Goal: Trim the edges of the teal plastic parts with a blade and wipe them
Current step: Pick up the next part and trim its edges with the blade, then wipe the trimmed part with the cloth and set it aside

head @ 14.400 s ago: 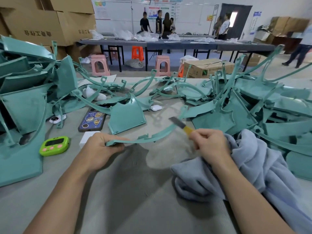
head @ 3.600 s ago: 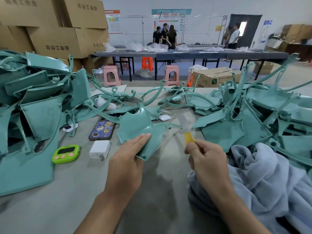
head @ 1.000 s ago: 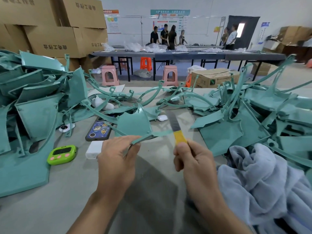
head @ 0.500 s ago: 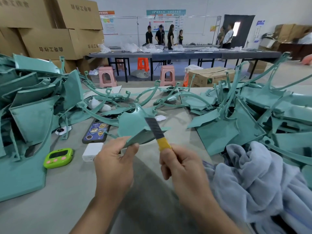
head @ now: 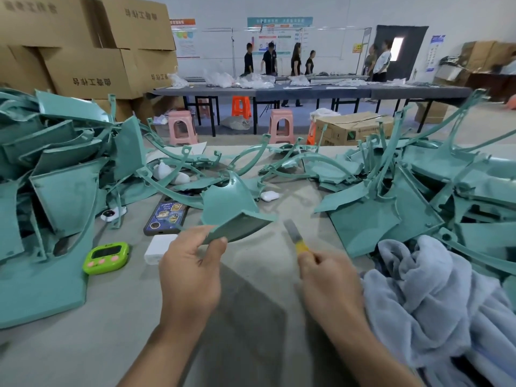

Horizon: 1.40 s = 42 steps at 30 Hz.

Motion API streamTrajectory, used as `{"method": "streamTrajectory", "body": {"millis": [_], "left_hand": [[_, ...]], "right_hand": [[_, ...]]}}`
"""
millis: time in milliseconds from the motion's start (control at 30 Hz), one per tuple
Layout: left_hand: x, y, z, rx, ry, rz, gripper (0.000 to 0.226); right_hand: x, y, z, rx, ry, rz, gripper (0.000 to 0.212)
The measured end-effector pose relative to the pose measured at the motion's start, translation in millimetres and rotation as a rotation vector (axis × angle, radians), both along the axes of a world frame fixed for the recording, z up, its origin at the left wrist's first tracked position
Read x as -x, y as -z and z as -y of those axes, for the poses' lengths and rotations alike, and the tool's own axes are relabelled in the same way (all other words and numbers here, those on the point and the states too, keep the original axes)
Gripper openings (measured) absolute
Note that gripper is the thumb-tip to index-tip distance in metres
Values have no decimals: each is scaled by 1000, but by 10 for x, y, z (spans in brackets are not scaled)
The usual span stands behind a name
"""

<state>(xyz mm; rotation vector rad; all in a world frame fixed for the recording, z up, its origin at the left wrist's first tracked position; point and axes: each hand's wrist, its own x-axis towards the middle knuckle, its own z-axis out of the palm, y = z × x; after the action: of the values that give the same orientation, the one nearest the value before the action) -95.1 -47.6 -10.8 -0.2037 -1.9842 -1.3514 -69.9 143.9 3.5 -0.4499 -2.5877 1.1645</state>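
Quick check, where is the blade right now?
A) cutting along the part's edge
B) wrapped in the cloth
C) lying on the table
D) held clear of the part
D: the right hand grips the blade, and a gap shows between its tip and the part, which the left hand holds.

One left hand (head: pixel 192 272) and one right hand (head: pixel 326 277), one blade (head: pixel 292 231), one teal part (head: pixel 237 223) in hand plus heaps (head: pixel 67 196) more (too tangled to count), one grey-blue towel (head: pixel 418 289), one green timer (head: pixel 106 257), one phone (head: pixel 166 217), one white charger (head: pixel 159 248), one earbud case (head: pixel 269 195), two pink stools (head: pixel 183 128), one orange stool (head: pixel 240 106), six people (head: pixel 269 61) by the far wall
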Motion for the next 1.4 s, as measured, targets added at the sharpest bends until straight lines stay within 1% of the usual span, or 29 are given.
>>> {"method": "streamTrajectory", "body": {"millis": [33,67,133,200,267,300,367,400,467,533,633,700,733,767,800,833,900,967,1000,1067,1133,1167,1200,1233,1267,1300,1333,1367,1400], "left_hand": [[-3,-7,14,-25,4,2,30],[1,-16,22,-57,8,8,28],[5,-42,17,-72,12,7,26],[12,-54,1,-64,13,11,26],[12,-51,4,-57,20,19,25],[5,-49,14,-46,21,11,25],[-10,-32,33,-32,25,10,24],[-23,-38,41,-44,35,18,24],[-43,-60,59,-39,47,10,27],[-48,-100,73,42,64,-40,36],[-26,-94,47,67,143,-1,31],[-41,-67,34,64,171,66,31],[-67,-72,30,110,182,49,33],[-66,-54,18,137,195,47,35],[-70,-36,15,91,223,83,37],[-66,-24,30,30,274,93,39],[-77,-45,23,-173,422,148,36],[-71,-89,-14,-358,496,197,31],[-59,-108,-17,-421,508,226,31],[-37,-128,-36,-505,513,288,38],[-2,-97,-98,-557,509,271,47],[10,-97,-129,-635,529,261,55],[22,-74,-145,-703,555,287,70],[39,-29,-141,-657,547,308,80],[52,15,-128,-522,555,342,82],[44,27,-134,-369,569,403,74],[19,43,-149,-281,642,485,64],[-24,60,-181,-261,714,554,58],[-52,62,-224,-325,777,600,55]], "right_hand": [[14,2,-53,5,68,1,41],[5,-6,-83,69,53,-74,40],[-74,-58,-39,303,-128,-307,34],[-162,-111,114,454,-345,-373,30],[-156,-74,195,388,-396,-268,33],[-102,-37,174,287,-328,-194,35],[2,-7,42,45,-59,-40,41],[25,18,-40,-10,50,-11,43],[30,57,-167,-1,115,-51,43],[25,43,-215,3,95,-83,36],[26,-23,-233,17,100,-49,28],[-9,-57,-239,-15,162,-51,47],[-34,-64,-231,-43,160,-90,43],[-60,-62,-213,-59,131,-156,29],[-93,-75,-182,-48,77,-201,15],[-107,-72,-148,-22,10,-224,15],[-104,-62,-77,108,-148,-178,15],[-104,-77,5,357,-295,-78,5],[-98,-52,40,522,-351,-13,18],[-65,-11,76,901,-335,59,40],[-19,9,58,1164,-266,79,42],[17,28,36,1238,-225,61,40],[45,45,10,1274,-178,15,38],[70,46,-5,1282,-132,-42,36],[98,52,-13,1268,-92,-95,34],[117,52,-2,1242,-71,-120,33],[115,52,17,1202,-71,-119,32],[99,45,38,1144,-83,-95,32],[82,40,47,1064,-115,-59,31]]}}
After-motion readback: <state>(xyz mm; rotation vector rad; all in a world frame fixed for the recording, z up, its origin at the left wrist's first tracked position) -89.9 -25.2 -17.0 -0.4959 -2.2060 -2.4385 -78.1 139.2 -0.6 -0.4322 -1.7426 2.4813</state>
